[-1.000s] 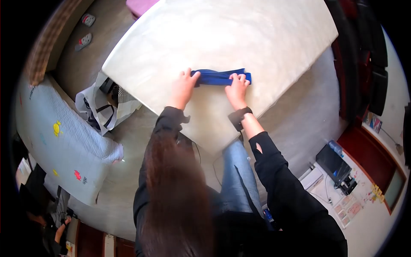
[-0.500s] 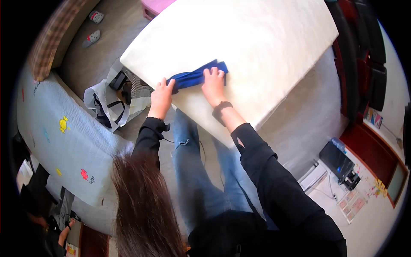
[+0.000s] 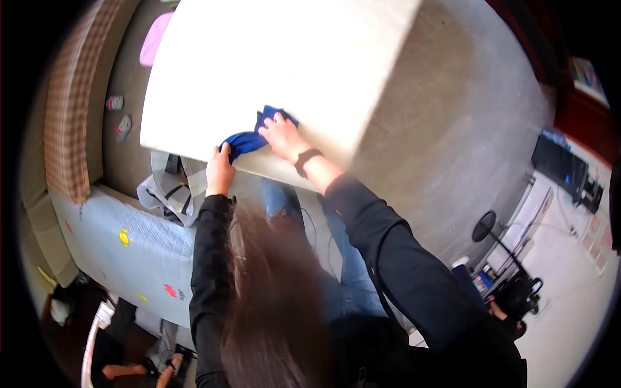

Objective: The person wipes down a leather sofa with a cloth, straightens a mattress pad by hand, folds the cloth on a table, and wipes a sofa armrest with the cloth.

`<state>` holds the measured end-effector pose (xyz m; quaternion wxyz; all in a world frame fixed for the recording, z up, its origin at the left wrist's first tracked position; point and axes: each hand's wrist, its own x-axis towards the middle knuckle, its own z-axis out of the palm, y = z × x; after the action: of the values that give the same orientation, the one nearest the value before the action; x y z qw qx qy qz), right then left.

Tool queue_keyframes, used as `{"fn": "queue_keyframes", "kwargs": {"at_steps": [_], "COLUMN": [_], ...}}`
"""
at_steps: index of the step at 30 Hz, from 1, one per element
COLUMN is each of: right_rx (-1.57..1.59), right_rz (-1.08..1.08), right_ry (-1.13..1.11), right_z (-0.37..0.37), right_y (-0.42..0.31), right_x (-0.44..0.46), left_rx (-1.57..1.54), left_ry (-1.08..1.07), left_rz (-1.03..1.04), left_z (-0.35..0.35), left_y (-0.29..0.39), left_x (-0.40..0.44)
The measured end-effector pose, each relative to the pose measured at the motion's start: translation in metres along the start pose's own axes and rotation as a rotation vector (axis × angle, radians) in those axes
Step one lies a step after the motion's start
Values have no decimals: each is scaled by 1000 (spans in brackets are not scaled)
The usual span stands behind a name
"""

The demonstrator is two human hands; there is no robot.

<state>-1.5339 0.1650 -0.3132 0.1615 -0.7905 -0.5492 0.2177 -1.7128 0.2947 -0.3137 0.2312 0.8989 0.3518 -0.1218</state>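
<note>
Cloth [image 3: 244,143], blue and kinda bunched, sits at the near edge of the white table [image 3: 259,64]. Left hand [image 3: 220,172] pinches one end and the right hand [image 3: 282,138] grips the other, probably so it doesn't flop loose.

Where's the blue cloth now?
Left of centre in the head view: the blue cloth is at the near edge of the white table, with left hand and right hand on it.
</note>
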Motion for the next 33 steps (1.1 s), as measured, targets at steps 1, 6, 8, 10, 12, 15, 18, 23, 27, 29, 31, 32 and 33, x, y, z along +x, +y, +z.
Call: {"fn": "queue_keyframes", "kwargs": {"at_steps": [1, 6, 8, 10, 12, 15, 18, 23, 27, 29, 31, 32, 33], "right_rx": [27, 59, 44, 49, 109, 278, 389, 697, 1311, 1504, 1484, 1479, 1464], "right_rz": [17, 89, 132, 189, 266, 419, 522, 866, 869, 858, 881, 902, 901], "right_ry": [44, 220, 219, 270, 266, 222, 264, 254, 125, -20, 1, 37, 27], "right_z": [4, -4, -11, -15, -14, -17, -2, 20, 12, 3, -4, -6, -9], "right_y": [9, 56, 78, 93, 105, 111, 106, 98, 112, 112, 108, 107, 107], "right_x": [-20, -133, -174, -210, -237, -263, -270, -261, -259, -252, -247, -244, -242], "left_rx": [16, 29, 37, 45, 71, 140, 142, 116, 130, 93, 52, 20, -12], "left_ry": [-24, -103, -169, -224, -307, -331, -357, -432, -461, -458, -451, -429, -406], "left_rz": [13, 197, 238, 260, 250, 289, 316, 384, 389, 399, 407, 409, 412], "left_z": [4, 43, 59, 72, 82, 87, 84, 80, 79, 79, 78, 78, 79], "left_y": [16, 92, 129, 161, 184, 210, 216, 205, 202, 195, 189, 187, 185], "left_x": [-5, -29, -38, -47, -53, -57, -57, -49, -44, -42, -42, -42, -41]}}
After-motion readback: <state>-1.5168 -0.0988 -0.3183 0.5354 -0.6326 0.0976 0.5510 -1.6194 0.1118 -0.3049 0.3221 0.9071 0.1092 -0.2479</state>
